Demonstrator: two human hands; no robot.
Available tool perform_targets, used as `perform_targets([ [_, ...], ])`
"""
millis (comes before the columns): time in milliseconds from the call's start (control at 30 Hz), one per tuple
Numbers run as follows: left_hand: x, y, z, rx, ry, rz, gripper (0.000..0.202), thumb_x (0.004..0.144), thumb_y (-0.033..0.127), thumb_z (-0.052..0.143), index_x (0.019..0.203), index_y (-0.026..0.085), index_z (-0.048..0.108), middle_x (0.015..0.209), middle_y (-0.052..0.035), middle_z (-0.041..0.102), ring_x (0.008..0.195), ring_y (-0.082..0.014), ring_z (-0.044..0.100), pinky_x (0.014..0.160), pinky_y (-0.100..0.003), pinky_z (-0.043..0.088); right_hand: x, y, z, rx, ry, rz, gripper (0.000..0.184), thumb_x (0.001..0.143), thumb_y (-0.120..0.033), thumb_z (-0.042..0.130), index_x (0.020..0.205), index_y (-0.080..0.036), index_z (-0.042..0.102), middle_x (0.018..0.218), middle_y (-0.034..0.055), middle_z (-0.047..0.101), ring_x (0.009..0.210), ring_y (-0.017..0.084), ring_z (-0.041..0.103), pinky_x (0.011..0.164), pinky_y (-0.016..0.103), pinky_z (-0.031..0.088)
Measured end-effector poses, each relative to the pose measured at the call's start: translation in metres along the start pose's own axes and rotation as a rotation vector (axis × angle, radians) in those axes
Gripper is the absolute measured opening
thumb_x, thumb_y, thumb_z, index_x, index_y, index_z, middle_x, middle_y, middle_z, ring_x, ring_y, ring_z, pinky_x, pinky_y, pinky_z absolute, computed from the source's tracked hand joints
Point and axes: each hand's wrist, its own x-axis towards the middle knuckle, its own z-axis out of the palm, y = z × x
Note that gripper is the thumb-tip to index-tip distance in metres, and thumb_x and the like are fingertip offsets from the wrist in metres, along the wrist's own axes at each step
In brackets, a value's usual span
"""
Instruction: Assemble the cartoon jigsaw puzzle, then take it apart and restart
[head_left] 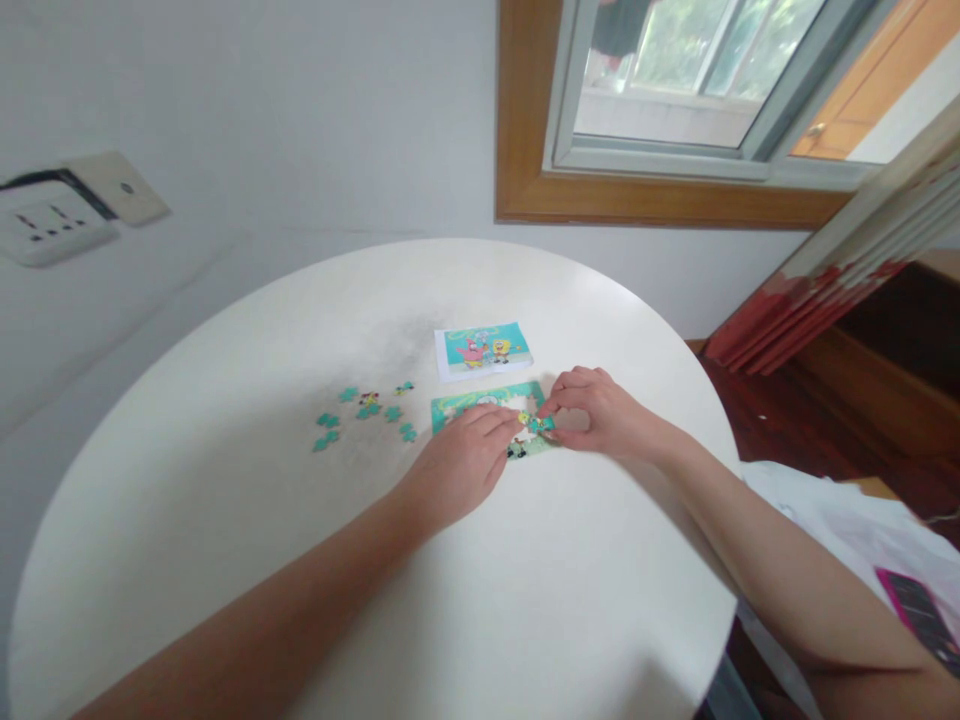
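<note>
A small teal jigsaw board (469, 404) lies on the round white table (375, 600), partly covered by my hands. My left hand (461, 462) rests on the board's lower part, fingers curled with the fingertips at a small yellow-and-teal puzzle piece (537, 422). My right hand (600, 412) pinches that same piece from the right, just above the board's right end. Several loose teal pieces (367, 412) lie scattered to the left of the board. A printed cartoon reference picture (484, 349) lies just behind the board.
A wall socket and switch (52, 225) sit on the wall at left. A wood-framed window (675, 120) is behind the table. A folded red-and-white wooden object (832, 285) leans at right. A phone (919, 615) rests on my lap.
</note>
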Motion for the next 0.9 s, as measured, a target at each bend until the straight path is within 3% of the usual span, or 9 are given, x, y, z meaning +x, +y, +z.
perform_targets([
  [633, -0.0008, -0.0011, 0.0017, 0.018, -0.013, 0.006, 0.033, 0.089, 0.007, 0.046, 0.117, 0.013, 0.062, 0.123, -0.0111, 0.064, 0.118, -0.0241, 0.054, 0.106, -0.045, 0.045, -0.0022, 0.0015, -0.0053, 0.046, -0.031, 0.008, 0.022, 0.08, -0.025, 0.065, 0.102, -0.023, 0.071, 0.096, 0.0046, 0.065, 0.092, 0.02, 0.057, 0.079, 0.032, 0.035],
  [900, 0.0003, 0.0008, -0.002, -0.012, -0.048, 0.006, 0.035, 0.088, 0.007, 0.047, 0.12, 0.016, 0.06, 0.123, -0.009, 0.062, 0.118, -0.0232, 0.053, 0.108, -0.044, 0.043, -0.0045, 0.0042, -0.0056, 0.029, -0.031, -0.026, 0.021, 0.079, -0.018, 0.064, 0.094, -0.027, 0.075, 0.092, 0.0032, 0.064, 0.089, 0.019, 0.056, 0.078, 0.032, 0.033],
])
